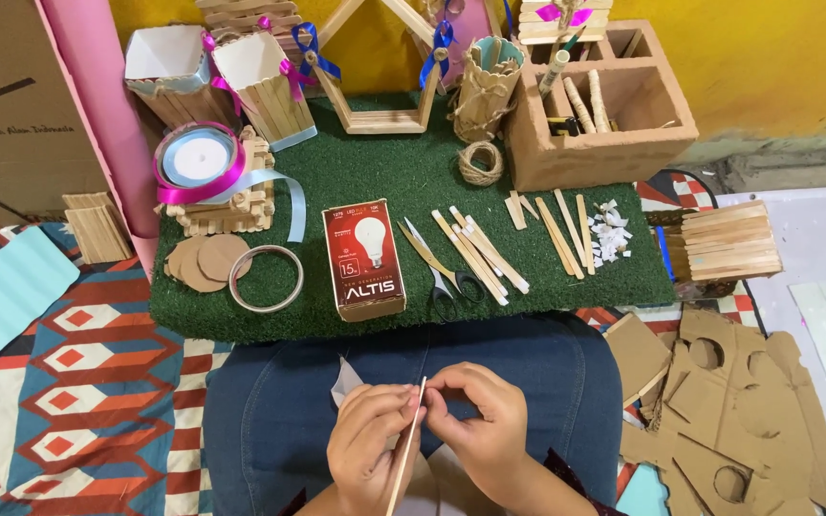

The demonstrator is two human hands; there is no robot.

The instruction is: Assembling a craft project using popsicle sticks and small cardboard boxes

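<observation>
Over my lap in blue jeans, my left hand (367,441) and my right hand (480,420) both pinch a thin flat wooden stick (407,449), held edge-on and nearly upright. A small white scrap of paper (344,380) pokes out behind my left hand. On the green turf mat (375,172) ahead lie several loose wooden sticks (480,253), scissors (442,272) and a red light-bulb box (363,258).
Tape ring (266,278), brown card discs (205,260), ribbon spools (199,161), twine ball (480,162), white paper bits (610,235). Stick-built holders and a frame stand at the back, a brick-coloured block (604,105) to the right. Stick stack (728,241) and cut cardboard (728,420) lie right.
</observation>
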